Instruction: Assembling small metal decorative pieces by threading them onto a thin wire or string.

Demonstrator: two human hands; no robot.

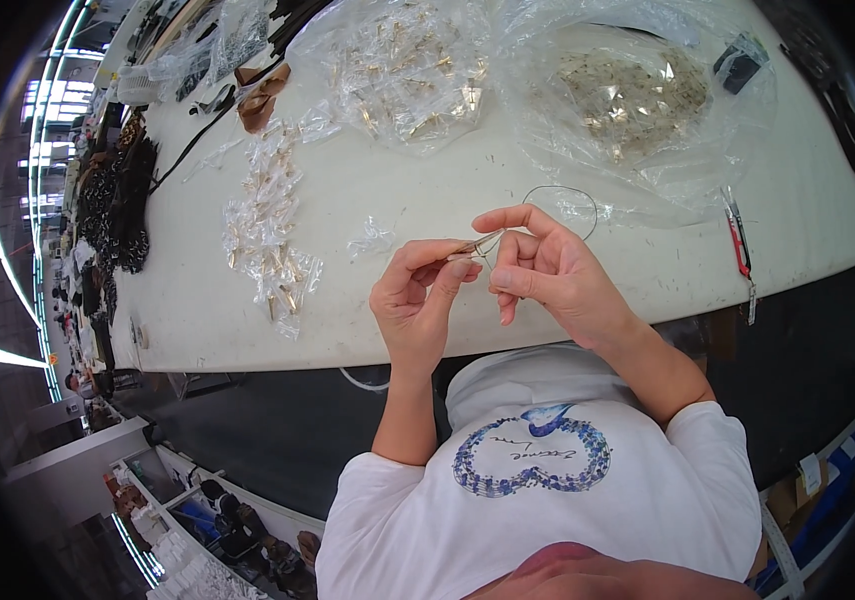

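Note:
Over the near part of the white table [347,335], my left hand [415,300] is closed, thumb and fingertips pinching a small gold-toned metal piece [477,245]. Close beside it my right hand [557,272] has its thumb and a finger pressed together on a thin dark cord, while its index finger arches over the metal piece. That cord [595,205] loops out behind the right hand onto the tabletop. Fingers hide much of the metal piece and where the cord meets it. Left of my hands lies a small clear plastic bag [371,238].
Several small clear bags with gold-toned pieces [272,225] form a strip at left. Farther back are a large plastic bag of similar packets [407,75] and one of loose thin gold pieces [637,100]. A red utility knife [738,240] lies at the right edge.

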